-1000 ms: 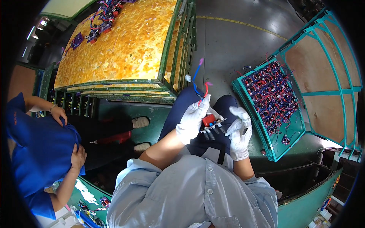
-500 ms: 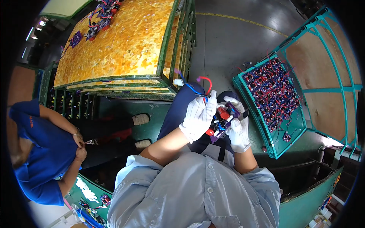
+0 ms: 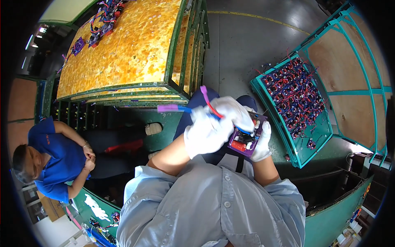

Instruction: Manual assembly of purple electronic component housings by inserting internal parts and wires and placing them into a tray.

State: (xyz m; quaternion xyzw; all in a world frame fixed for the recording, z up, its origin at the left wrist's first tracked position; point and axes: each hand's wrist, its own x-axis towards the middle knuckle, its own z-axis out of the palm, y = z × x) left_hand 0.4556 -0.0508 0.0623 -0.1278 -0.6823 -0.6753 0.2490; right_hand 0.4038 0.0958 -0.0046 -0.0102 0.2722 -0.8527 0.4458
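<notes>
Mid-frame, left hand [image 3: 207, 133] has its grip pinching red and blue wires [image 3: 210, 108], right hand [image 3: 260, 142] clasping the purple circuit board [image 3: 246, 142]; bare floor [image 3: 242, 49] above, teal tray [image 3: 325, 136] edge right.

Two gloved hands [image 3: 218, 127], one purple circuit board [image 3: 247, 140], one seated co-worker [image 3: 57, 160], perhaps dozens of boards in one green tray [image 3: 319, 138]

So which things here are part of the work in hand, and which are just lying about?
In hand:
- left hand, gloved, over the board, at the red wire and blue wire
- right hand, gloved, holding the purple circuit board

Lying about:
- green tray of similar boards
- yellow-topped table with scattered boards
- seated person in blue
</notes>
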